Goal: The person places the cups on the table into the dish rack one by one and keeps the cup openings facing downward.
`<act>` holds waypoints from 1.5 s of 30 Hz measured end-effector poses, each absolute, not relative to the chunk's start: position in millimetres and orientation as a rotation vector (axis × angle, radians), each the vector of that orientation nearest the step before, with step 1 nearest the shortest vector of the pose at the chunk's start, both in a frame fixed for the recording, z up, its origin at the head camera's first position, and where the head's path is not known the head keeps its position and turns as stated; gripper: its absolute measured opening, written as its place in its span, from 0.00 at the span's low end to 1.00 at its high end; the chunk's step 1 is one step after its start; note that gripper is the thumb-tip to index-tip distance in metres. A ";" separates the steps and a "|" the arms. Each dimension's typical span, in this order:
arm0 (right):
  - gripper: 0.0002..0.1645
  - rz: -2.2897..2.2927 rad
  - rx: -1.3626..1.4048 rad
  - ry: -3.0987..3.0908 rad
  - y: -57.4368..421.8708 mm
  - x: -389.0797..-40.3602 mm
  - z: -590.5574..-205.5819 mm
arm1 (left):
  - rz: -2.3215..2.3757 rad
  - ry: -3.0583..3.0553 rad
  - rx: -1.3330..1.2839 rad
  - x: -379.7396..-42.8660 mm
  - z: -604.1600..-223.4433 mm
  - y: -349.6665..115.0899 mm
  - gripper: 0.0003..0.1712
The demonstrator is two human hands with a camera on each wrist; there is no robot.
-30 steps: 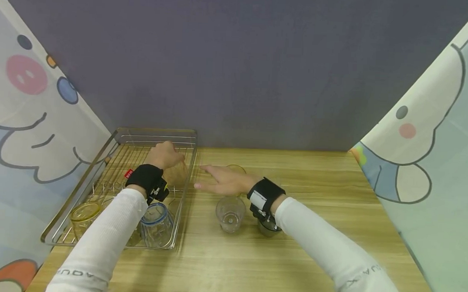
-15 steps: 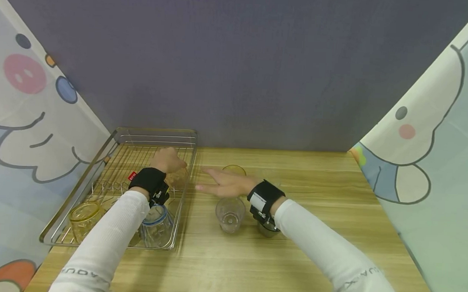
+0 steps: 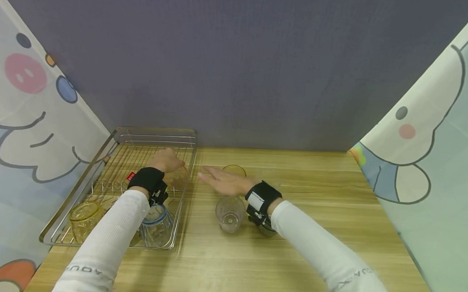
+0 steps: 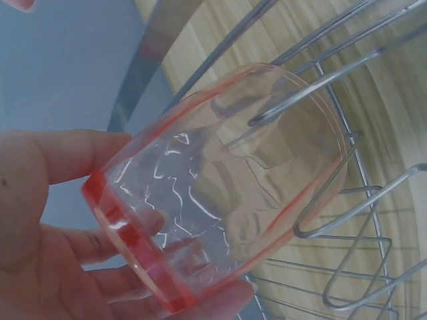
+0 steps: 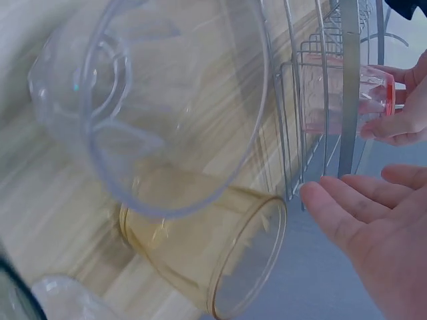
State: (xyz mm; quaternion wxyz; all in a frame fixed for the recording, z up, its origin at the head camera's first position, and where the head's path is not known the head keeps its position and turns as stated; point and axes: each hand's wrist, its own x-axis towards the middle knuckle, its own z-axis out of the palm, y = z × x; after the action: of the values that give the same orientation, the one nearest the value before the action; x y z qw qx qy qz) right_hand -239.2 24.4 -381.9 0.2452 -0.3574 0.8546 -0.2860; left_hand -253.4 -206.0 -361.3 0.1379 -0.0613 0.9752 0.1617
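Note:
My left hand (image 3: 166, 160) is over the right side of the wire dish rack (image 3: 191, 137). It grips a pink-tinted clear drinking glass (image 4: 220, 180) around its thick red base, with thumb and fingers on opposite sides. The glass is base up, its mouth down among the rack's wire prongs (image 4: 363, 200). My right hand (image 3: 226, 182) hovers to the right of the rack with fingers extended, holding nothing. Near it stand a clear glass (image 3: 230, 213) and an amber glass (image 5: 200, 240), both mouth up on the wooden table (image 3: 316, 236). The amber one is partly hidden in the head view.
In the rack's front part stand an upturned yellow glass (image 3: 84, 220) and an upturned blue-tinted glass (image 3: 157, 225). A dark glass (image 3: 267, 229) is partly under my right wrist. Another clear glass (image 3: 269, 177) is faint behind it. A grey panel (image 3: 237, 67) closes off the back.
My left hand has come slightly down and toward me, with the pink glass in its grip. The right hand has barely shifted; its fingers look closer together.

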 end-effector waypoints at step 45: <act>0.44 -1.284 -0.618 2.043 -15.7 -244.5 -402.6 | 0.364 2.715 -0.151 -266.0 -374.8 -223.6 0.39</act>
State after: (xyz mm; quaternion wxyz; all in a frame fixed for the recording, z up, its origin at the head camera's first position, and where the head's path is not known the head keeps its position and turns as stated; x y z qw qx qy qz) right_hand -244.5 -15.7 -402.6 0.3193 -0.2352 0.7772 -0.4885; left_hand -266.0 -223.6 -374.8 0.1976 -0.0539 0.9701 0.1301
